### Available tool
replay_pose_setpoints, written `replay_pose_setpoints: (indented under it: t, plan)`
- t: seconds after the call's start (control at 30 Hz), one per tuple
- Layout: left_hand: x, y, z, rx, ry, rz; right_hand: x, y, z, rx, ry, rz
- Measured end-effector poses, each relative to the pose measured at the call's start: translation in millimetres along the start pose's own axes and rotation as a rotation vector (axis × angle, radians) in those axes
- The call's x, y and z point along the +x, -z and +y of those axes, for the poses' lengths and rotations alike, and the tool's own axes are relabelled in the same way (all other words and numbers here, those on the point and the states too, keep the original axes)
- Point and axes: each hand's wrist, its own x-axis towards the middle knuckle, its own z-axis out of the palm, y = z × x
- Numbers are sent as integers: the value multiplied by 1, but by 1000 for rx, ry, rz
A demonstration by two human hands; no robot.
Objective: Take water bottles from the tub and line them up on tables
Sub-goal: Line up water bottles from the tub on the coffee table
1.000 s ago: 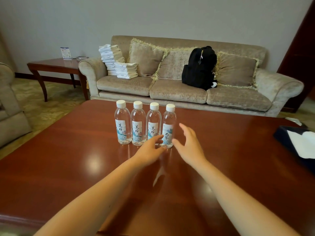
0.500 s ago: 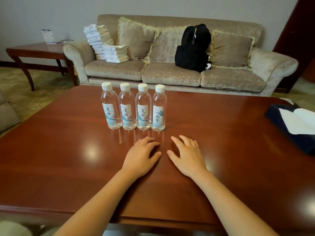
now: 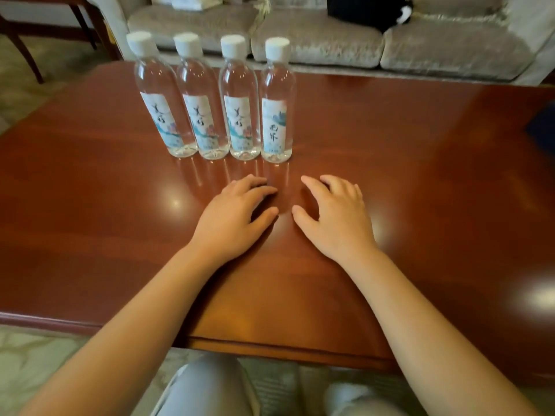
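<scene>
Several clear water bottles with white caps and pale blue labels stand upright in a tight row on the glossy red-brown table; the leftmost bottle and the rightmost bottle bound the row. My left hand rests palm down on the table just in front of the row, fingers relaxed, holding nothing. My right hand lies beside it in the same way, a small gap between the two. Both hands are clear of the bottles. No tub is in view.
A beige sofa runs along the far side of the table, with a black bag on it. A dark object sits at the table's right edge. A wooden side table's leg shows far left. My knees are below the near edge.
Both hands drew back from the rightmost bottle and came down flat on the table. The camera tilted down and moved closer, so the bottles look larger.
</scene>
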Motion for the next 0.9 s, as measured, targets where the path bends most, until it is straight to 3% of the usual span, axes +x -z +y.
replay_pose_setpoints:
  t: [0.2,0.33,0.4,0.5,0.6,0.67,0.9]
  plan:
    - [-5,5,6,-23,27,-23,-7,5,-3,25,-9,-8]
    - [3,51,27,-49,69,-74,-6,56,-15,108,-40,-57]
    - [2,34,20,-24,70,-101,-9,40,-9,155,-66,-106]
    - [3,17,15,33,115,-320,-15,29,-1,153,-94,-317]
    - [5,61,41,115,164,-621,-24,85,-9,102,-195,-656]
    - [0,97,62,116,187,-723,-35,126,-20,82,-257,-769]
    - [-15,241,136,134,84,-761,-80,281,-66,59,-287,-643]
